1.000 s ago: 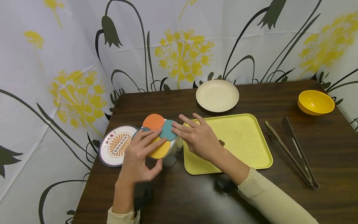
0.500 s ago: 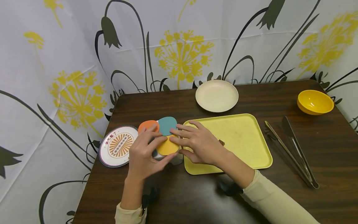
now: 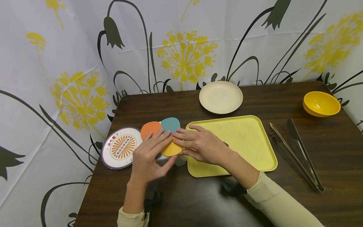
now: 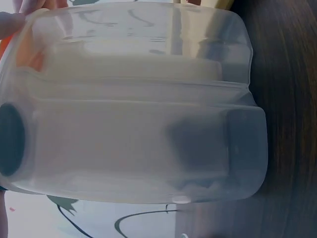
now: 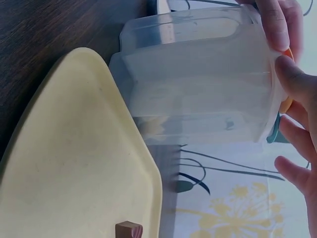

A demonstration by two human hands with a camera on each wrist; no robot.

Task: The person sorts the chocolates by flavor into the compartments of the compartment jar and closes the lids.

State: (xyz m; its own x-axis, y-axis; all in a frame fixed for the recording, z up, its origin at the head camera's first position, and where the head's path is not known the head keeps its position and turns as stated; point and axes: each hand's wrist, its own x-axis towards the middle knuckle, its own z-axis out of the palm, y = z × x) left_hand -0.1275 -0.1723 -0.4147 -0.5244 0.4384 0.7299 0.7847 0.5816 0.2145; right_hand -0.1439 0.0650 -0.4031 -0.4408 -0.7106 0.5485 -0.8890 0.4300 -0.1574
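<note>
A translucent plastic storage container [image 4: 133,134] with several rounded compartments stands upright on the table, left of the yellow tray [image 3: 249,151]. Its top carries an orange lid [image 3: 150,128], a teal lid [image 3: 170,124] and a yellow lid [image 3: 172,149]; my fingers hide much of the rest. My left hand [image 3: 148,157] grips the top from the left, fingers bent over the lids and thumb beside the yellow one. From the right, my right hand [image 3: 202,145] holds the yellow lid's edge, thumb against the rim. The two hands' fingertips meet over the lids.
A small brown block [image 5: 129,229] lies on the tray. Left of the container is a printed white plate [image 3: 120,148]. A cream plate [image 3: 221,97] sits behind the tray, with metal tongs [image 3: 307,160] to its right and a yellow bowl [image 3: 321,104] at the far right.
The container has turned counterclockwise, swinging its yellow lid to the right and its orange lid to the left. My right hand has come down closer onto the yellow lid, and my left hand moved right.
</note>
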